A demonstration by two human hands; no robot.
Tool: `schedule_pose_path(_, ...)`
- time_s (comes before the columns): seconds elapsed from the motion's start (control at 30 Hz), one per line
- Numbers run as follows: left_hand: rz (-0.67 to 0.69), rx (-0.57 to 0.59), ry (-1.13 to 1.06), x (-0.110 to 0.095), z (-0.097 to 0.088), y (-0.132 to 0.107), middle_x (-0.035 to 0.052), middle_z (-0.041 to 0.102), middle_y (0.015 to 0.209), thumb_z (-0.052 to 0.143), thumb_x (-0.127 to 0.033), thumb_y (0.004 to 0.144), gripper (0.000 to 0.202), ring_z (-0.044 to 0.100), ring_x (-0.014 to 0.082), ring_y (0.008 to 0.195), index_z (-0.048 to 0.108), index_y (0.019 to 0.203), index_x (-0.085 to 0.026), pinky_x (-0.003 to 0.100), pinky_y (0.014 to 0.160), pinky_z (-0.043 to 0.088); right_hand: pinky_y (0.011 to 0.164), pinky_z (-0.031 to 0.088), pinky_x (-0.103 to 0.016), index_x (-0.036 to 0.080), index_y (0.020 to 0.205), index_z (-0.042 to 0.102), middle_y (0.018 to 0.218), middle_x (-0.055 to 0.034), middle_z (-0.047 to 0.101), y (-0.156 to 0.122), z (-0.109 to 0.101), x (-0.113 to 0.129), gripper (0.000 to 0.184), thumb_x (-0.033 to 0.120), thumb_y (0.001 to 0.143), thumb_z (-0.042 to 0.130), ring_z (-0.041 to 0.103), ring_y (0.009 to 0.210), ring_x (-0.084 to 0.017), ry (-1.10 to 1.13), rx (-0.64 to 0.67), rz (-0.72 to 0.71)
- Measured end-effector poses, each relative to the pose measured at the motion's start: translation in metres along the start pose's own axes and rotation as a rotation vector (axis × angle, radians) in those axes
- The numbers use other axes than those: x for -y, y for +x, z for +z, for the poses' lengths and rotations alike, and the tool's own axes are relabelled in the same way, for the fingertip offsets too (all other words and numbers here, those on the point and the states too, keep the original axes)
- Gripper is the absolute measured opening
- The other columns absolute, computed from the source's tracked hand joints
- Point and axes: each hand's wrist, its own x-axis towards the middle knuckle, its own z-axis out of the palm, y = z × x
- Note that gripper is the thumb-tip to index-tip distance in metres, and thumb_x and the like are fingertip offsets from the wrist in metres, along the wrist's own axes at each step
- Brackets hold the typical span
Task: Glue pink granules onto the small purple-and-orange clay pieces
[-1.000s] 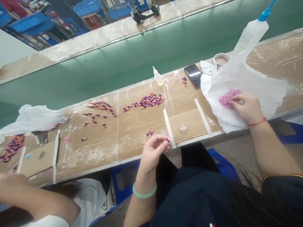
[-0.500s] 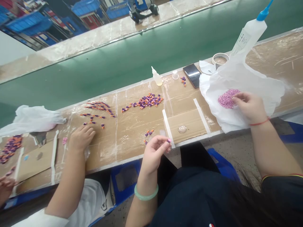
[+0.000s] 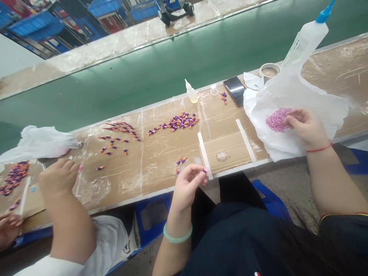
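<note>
Bangle (image 3: 176, 234) of pale green on the near wrist, just above a dark lap. Beyond it, left hand (image 3: 186, 186) raised at the bench's near edge, thumb and fingertips pinched narrow on a tiny pink piece (image 3: 205, 170). Just past those fingertips, a white tape strip (image 3: 204, 153) on the cardboard-covered bench (image 3: 161, 168), with a small cluster of purple and orange pieces (image 3: 181, 161) to its left and a clear round dish (image 3: 222, 156) to its right. Far left, a co-worker's hand (image 3: 59, 177) resting knuckles-up on the bench, well apart from all this. Off to the right, right hand (image 3: 306, 127) with a red thread at the wrist, lying on a crumpled white bag (image 3: 276, 145), fingers loosely curled, tips touching a heap of pink beads (image 3: 276, 119); impossible to tell whether any bead is pinched. Farther back, a larger scatter of purple and orange pieces (image 3: 178, 122). Along the bench's far edge, small glue bottle (image 3: 191, 93), clear cup (image 3: 214, 90), dark phone (image 3: 235, 90), tape roll (image 3: 269, 71), tall white bottle (image 3: 304, 42) with a blue nozzle. Behind everything, green conveyor belt (image 3: 158, 69).
</note>
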Motion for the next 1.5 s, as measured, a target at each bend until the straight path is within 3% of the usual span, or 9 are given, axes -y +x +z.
schedule_pose_path(0.2, 0.005, -0.001, -0.004, 0.002, -0.001, -0.001, 0.0036, 0.069, 0.071, 0.083, -0.041, 0.075, 0.026, 0.059, 0.0125, 0.059, 0.074, 0.084, -0.019, 0.024, 0.057, 0.051, 0.067, 0.049, -0.028, 0.023, 0.080, 0.053, 0.071, 0.0015, 0.059, 0.003, -0.005, -0.003, 0.022, 0.021, 0.072, 0.074, 0.056, 0.067, -0.012, 0.188, 0.074, 0.068)
schedule_pose_path(0.53, 0.041, 0.023, -0.046, 0.000, 0.004, 0.000, 0.0032, 0.068, 0.070, 0.083, -0.042, 0.076, 0.024, 0.059, 0.0118, 0.059, 0.076, 0.082, -0.019, 0.024, 0.057, 0.051, 0.079, 0.057, -0.028, 0.025, 0.083, 0.067, 0.083, 0.0000, 0.065, -0.029, -0.001, 0.016, 0.034, 0.032, 0.059, 0.089, 0.065, 0.086, -0.015, 0.373, 0.205, 0.072)
schedule_pose_path(0.83, 0.072, 0.025, -0.076, 0.001, 0.009, 0.001, 0.0027, 0.070, 0.071, 0.083, -0.041, 0.077, 0.025, 0.058, 0.0101, 0.057, 0.076, 0.081, -0.018, 0.022, 0.056, 0.050, 0.070, 0.057, -0.024, 0.025, 0.082, 0.069, 0.078, 0.0015, 0.065, -0.057, 0.013, 0.031, 0.029, 0.038, 0.067, 0.091, 0.063, 0.076, -0.011, 0.470, 0.379, 0.060)
schedule_pose_path(0.93, 0.125, 0.060, -0.047, -0.004, 0.020, 0.004, 0.0046, 0.073, 0.076, 0.082, -0.041, 0.079, 0.024, 0.061, 0.0109, 0.060, 0.076, 0.082, -0.017, 0.022, 0.057, 0.051, 0.070, 0.055, -0.020, 0.026, 0.077, 0.071, 0.082, 0.0018, 0.064, -0.073, 0.026, 0.040, 0.025, 0.037, 0.068, 0.092, 0.060, 0.080, -0.009, 0.597, 0.466, 0.078)
schedule_pose_path(1.07, 0.249, 0.180, 0.061, -0.023, 0.050, 0.008, 0.0070, 0.077, 0.079, 0.076, -0.036, 0.085, 0.019, 0.065, 0.0130, 0.064, 0.077, 0.082, -0.017, 0.024, 0.061, 0.054, 0.062, 0.049, -0.018, 0.025, 0.070, 0.072, 0.079, 0.0014, 0.054, -0.095, 0.045, 0.054, 0.021, 0.032, 0.068, 0.092, 0.051, 0.075, -0.008, 0.718, 0.552, 0.090)
schedule_pose_path(1.27, 0.383, 0.235, 0.111, -0.047, 0.094, 0.018, 0.0064, 0.077, 0.076, 0.075, -0.027, 0.084, 0.014, 0.068, 0.0137, 0.068, 0.077, 0.079, -0.015, 0.023, 0.063, 0.054, 0.060, 0.046, -0.023, 0.023, 0.063, 0.070, 0.076, 0.0004, 0.049, -0.118, 0.061, 0.064, 0.020, 0.031, 0.072, 0.087, 0.047, 0.069, -0.010, 0.676, 0.648, 0.120)
schedule_pose_path(1.5, 0.328, 0.189, 0.048, -0.045, 0.101, 0.022, 0.0039, 0.072, 0.071, 0.072, -0.028, 0.084, 0.015, 0.064, 0.0122, 0.064, 0.072, 0.076, -0.014, 0.022, 0.059, 0.052, 0.069, 0.052, -0.028, 0.026, 0.075, 0.077, 0.079, -0.0012, 0.061, -0.126, 0.066, 0.066, 0.013, 0.034, 0.074, 0.086, 0.060, 0.077, -0.014, 0.511, 0.584, -0.053)
